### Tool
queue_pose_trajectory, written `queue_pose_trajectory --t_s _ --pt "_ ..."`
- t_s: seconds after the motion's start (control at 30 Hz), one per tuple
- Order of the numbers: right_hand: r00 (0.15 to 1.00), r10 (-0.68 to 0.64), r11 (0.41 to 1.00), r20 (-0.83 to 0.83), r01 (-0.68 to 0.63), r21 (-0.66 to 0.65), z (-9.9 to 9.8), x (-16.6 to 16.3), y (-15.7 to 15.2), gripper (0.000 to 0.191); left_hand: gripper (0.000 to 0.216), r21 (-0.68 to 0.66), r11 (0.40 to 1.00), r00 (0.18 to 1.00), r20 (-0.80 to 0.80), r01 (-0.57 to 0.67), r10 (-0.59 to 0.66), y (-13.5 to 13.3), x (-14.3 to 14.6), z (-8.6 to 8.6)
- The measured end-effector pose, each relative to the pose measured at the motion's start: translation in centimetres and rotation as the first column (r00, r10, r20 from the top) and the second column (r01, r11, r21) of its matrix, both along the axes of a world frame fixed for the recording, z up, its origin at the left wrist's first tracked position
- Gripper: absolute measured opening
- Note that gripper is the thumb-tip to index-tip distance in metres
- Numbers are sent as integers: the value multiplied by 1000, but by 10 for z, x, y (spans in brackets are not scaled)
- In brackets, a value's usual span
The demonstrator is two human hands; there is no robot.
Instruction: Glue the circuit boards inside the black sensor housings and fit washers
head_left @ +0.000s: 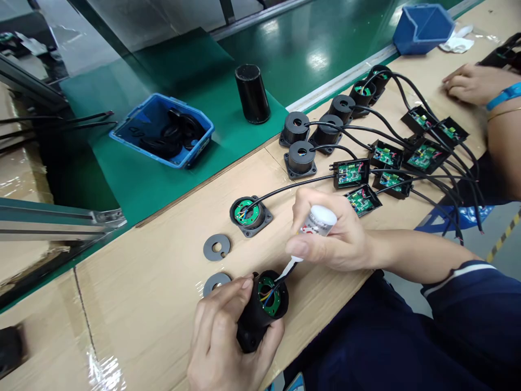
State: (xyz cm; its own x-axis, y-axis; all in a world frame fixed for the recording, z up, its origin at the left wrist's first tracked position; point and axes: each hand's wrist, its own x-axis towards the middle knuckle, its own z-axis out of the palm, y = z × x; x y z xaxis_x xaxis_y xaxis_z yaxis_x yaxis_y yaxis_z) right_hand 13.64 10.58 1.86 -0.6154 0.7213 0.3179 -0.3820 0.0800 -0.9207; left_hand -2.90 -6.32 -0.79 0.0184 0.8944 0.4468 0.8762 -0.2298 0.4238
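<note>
My left hand (222, 339) is wrapped round a black round housing (254, 320) at the table's near edge, its open end showing a green circuit board (269, 296) with coloured wires. My right hand (329, 236) grips a small white tube (319, 224) and holds its nozzle tip (288, 269) at the rim of that board. A black cable runs out from the housing under the nozzle. Two grey washer-like discs (216, 247) lie just left of my hands, one partly behind my left fingers.
A second open housing with a green board (250, 214) lies on the cardboard-covered table (163, 271). Behind it stand several capped black housings (301, 157) cabled to open black boxes with boards (352, 172). A blue bin of black parts (163, 130), a black cylinder (252, 93) and another person's hand (472, 84) are further back.
</note>
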Motion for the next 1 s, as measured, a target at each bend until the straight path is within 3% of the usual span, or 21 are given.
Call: queue_pose_trajectory --t_s 0.2,0.47,0.67,0.77,0.9,1.0 --pt "998 10 992 69 -18 122 -3 0 3 38 45 -5 1000 1000 -7 13 -13 0 1 1" --pt "990 -74 950 118 34 310 -4 2 5 38 46 -32 999 1000 27 -6 6 -1 0 0" --pt "994 -107 923 40 84 375 -9 0 5 39 43 -92 996 997 82 5 3 -3 1 1" --pt "996 -88 944 -4 85 320 -9 -2 4 39 41 -137 990 992 121 -16 33 -3 2 1" --pt "998 -61 995 -7 61 74 -7 -3 5 39 49 -193 981 991 132 -11 37 -1 1 1" --pt "993 -113 989 23 115 -90 -10 -3 10 39 49 -258 966 985 168 2 42 1 1 -4"
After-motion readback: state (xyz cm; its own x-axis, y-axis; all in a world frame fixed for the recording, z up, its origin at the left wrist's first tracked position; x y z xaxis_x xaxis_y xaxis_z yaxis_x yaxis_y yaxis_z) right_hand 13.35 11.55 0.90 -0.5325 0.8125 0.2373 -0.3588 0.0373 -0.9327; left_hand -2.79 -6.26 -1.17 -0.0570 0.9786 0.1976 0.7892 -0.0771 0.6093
